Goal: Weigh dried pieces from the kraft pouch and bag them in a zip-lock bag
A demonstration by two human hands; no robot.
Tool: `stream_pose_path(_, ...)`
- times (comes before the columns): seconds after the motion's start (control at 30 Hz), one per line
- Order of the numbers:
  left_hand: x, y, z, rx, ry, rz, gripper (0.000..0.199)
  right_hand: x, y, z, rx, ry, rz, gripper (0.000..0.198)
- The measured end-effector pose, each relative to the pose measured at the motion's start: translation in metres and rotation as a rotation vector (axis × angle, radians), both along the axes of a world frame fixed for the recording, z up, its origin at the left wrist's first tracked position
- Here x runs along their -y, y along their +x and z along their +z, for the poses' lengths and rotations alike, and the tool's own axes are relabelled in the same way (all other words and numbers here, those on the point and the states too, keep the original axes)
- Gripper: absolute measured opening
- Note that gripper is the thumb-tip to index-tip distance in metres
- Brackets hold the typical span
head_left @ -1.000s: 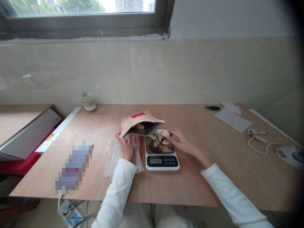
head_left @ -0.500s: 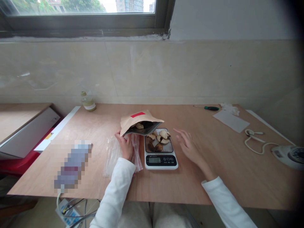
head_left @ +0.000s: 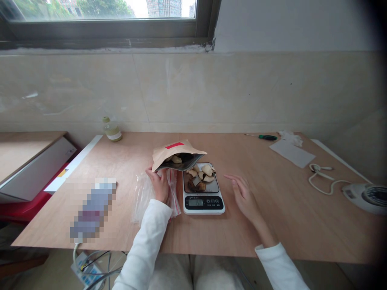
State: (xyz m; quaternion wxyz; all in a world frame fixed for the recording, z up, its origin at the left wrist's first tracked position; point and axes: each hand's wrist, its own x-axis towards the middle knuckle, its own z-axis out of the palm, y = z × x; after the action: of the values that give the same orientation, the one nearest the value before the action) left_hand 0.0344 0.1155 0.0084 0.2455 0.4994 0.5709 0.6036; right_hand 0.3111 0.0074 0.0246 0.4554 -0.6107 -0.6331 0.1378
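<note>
My left hand (head_left: 159,184) grips the lower left edge of a brown paper pouch (head_left: 165,154) with a red strip. The pouch lies tilted with its mouth gaping toward me, and pale dried slices (head_left: 175,159) show inside. Just below it, a white digital kitchen scale (head_left: 187,210) bears several dried pieces (head_left: 207,171), cream and brown, perhaps mushroom slices. To the right of the scale my right hand (head_left: 243,197) hovers with nothing in it, index finger stretched out and the others partly bent. Clear zip bags (head_left: 143,197) lie under and beside my left wrist.
A blurred-out phone-like object (head_left: 93,211) with a cable is at the left. A small bottle (head_left: 112,129) stands at the back left. At the right are a screwdriver (head_left: 267,137), a white sheet (head_left: 292,153) and a white corded device (head_left: 359,197).
My right hand has moved slightly down and away from the scale, its fingers now more bent. The scale's reading has changed. My left hand still holds the pouch.
</note>
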Motion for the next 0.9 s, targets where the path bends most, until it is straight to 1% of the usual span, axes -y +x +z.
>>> stream_pose_path(0.1,0.001,0.003,0.013,0.022,0.011,0.044,0.031,0.004,0.004,0.001,0.005,0.008,-0.022,0.037)
stream_pose_path(0.2,-0.004,0.004,0.030,0.017,0.025,0.080,0.028,0.009,0.008,-0.001,-0.001,0.014,-0.048,0.037)
stream_pose_path(0.37,-0.031,0.001,0.055,-0.018,0.042,0.112,0.026,0.017,0.010,-0.004,-0.013,0.021,-0.070,0.037)
stream_pose_path(0.47,-0.046,-0.002,0.068,-0.018,0.072,0.122,0.022,0.021,0.004,0.001,-0.017,0.027,-0.072,0.037)
stream_pose_path(0.53,-0.050,-0.004,0.074,-0.012,0.102,0.143,0.024,0.025,-0.001,0.005,-0.020,0.031,-0.071,0.037)
stream_pose_path(0.63,-0.045,-0.009,0.080,-0.001,0.165,0.218,0.022,0.031,-0.009,0.010,-0.036,0.037,-0.069,0.037)
stream_pose_path(0.73,-0.035,-0.014,0.079,-0.110,0.231,0.309,0.010,0.037,-0.018,0.014,-0.064,0.041,-0.076,0.036)
stream_pose_path(0.8,-0.029,-0.017,0.076,-0.222,0.234,0.300,0.008,0.040,-0.024,0.017,-0.079,0.037,-0.076,0.035)
stream_pose_path(0.9,-0.022,-0.018,0.074,-0.323,0.187,0.210,0.008,0.043,-0.036,0.021,-0.083,0.024,-0.065,0.033)
